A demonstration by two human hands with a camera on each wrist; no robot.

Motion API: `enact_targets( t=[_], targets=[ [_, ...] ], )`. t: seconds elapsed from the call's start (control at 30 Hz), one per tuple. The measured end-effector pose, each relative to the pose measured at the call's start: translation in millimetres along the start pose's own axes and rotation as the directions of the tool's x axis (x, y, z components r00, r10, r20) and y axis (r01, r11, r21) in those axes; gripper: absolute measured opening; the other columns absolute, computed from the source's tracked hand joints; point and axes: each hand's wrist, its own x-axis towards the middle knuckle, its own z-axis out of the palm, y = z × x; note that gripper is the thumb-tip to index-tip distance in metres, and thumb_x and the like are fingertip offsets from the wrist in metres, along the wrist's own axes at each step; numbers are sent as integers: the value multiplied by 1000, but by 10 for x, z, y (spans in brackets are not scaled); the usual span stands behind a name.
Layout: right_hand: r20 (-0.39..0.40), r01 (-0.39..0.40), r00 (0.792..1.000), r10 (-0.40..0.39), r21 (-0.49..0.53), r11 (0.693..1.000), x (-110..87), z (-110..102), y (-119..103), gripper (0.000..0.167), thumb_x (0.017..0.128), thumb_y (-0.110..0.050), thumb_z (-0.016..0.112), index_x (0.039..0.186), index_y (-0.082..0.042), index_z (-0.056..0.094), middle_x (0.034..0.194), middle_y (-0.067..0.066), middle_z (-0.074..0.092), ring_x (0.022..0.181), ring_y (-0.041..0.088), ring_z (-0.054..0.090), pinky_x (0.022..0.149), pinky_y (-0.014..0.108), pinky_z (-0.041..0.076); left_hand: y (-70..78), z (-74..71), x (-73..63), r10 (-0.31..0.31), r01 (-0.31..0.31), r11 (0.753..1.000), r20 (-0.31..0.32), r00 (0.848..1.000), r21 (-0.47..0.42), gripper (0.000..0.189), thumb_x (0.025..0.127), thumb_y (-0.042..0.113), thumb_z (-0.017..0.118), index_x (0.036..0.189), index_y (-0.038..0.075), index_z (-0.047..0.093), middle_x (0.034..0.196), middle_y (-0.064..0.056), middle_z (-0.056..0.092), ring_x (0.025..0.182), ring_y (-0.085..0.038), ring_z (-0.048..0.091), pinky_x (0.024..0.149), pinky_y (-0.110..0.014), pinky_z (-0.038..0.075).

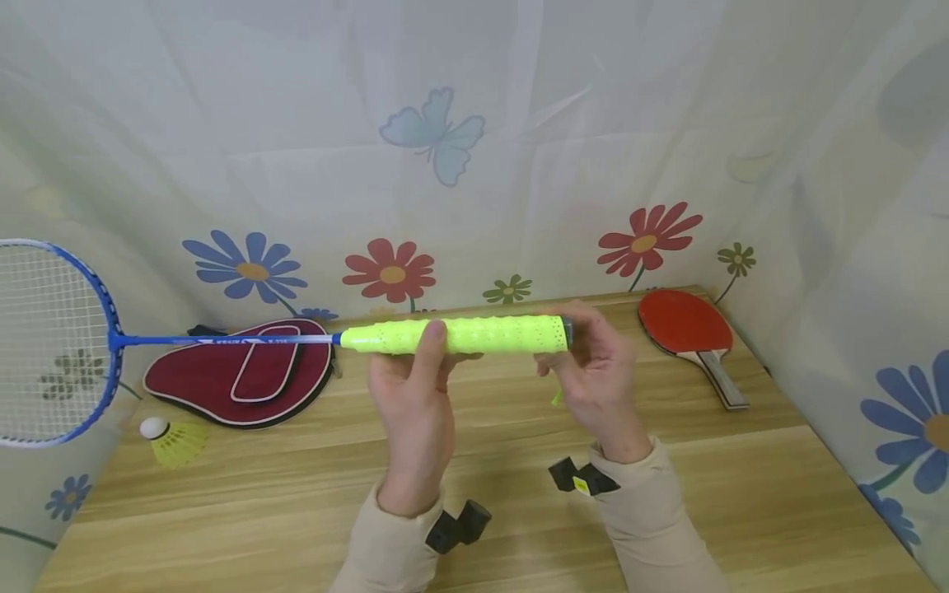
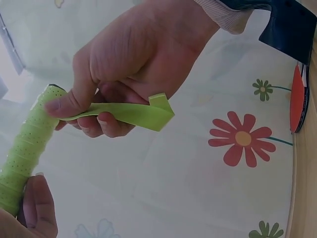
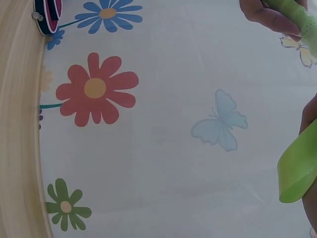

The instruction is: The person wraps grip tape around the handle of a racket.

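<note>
A blue and white badminton racket [image 1: 222,339] is held level above the table, its strung head [image 1: 48,346] out to the left. Neon yellow-green grip tape [image 1: 489,334] covers the handle in overlapping turns. My left hand [image 1: 417,403] grips the handle near its middle, thumb along the near side. At the butt end, my right hand [image 1: 602,375] pinches the tape. The left wrist view shows the tape's loose end [image 2: 131,115] running from under the right thumb across the fingers, its tip folded. In the right wrist view a loop of tape [image 3: 296,168] hangs beside that hand.
On the wooden table [image 1: 504,494], a dark red paddle case [image 1: 200,375] lies at the left behind a yellow shuttlecock [image 1: 174,441]. A red table tennis paddle [image 1: 685,321] lies at the back right. A flower-printed curtain [image 1: 519,206] hangs behind and beside the table.
</note>
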Motion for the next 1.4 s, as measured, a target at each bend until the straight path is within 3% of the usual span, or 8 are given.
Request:
enact_targets(
  t=[0.17,0.3,0.43,0.6,0.8,1.07,1.33,1.4],
  targets=[
    [11,21,1000,-21,-22,1000,2,25,-8,41,89,-9,71,118,15,54,89,7,65,65,16,57,49,23,52,3,-18,9,-9,9,1000,-18,1000,25,18,96,9,60,109,2,48,91,-11,62,76,-23,64,65,-38,60],
    [2,23,1000,-23,-60,998,-12,29,-22,41,87,2,69,123,11,52,94,5,65,66,16,56,49,22,51,4,-13,1,-24,24,999,-28,999,21,20,96,9,61,110,2,48,92,-11,62,78,-23,64,67,-38,60],
    [-16,5,1000,-6,-86,996,-25,16,-18,36,84,9,66,117,13,51,97,5,64,66,15,55,48,22,50,7,-10,-11,-24,24,998,-8,1000,-54,16,96,1,56,111,1,49,102,-13,65,93,-28,64,84,-41,57],
    [-60,-28,998,23,-85,996,-32,6,3,47,89,-16,72,114,17,49,98,6,64,64,16,54,47,22,49,4,-4,-25,14,0,988,88,996,-154,30,92,-11,46,119,1,45,121,-22,61,116,-41,58,102,-50,46],
    [-91,-17,996,12,-55,998,-23,3,13,59,84,-29,75,108,18,49,96,5,64,62,15,54,43,23,48,-4,6,-41,27,-14,989,89,996,-148,28,96,-7,52,121,4,45,114,-20,63,109,-37,62,97,-52,49],
    [-75,19,997,-18,15,1000,-1,-1,-14,57,83,-23,76,107,20,49,94,5,65,60,13,55,45,20,49,-15,-14,-31,47,-38,993,82,995,-114,27,95,0,58,119,1,45,109,-18,64,104,-28,64,93,-48,53],
    [-66,12,998,-13,-17,1000,1,-26,-11,56,84,-27,75,103,18,49,92,2,65,58,14,53,46,20,49,-12,-1,-20,60,-53,994,73,996,-95,29,94,6,63,117,0,46,106,-17,63,100,-25,65,89,-47,55],
    [-69,32,997,-33,-15,999,4,-33,-3,54,83,-28,76,100,17,50,90,2,65,58,13,53,46,20,49,-9,3,-19,54,-48,995,66,996,-93,30,93,8,64,116,1,47,101,-14,61,90,-22,64,87,-46,56]
  ],
)
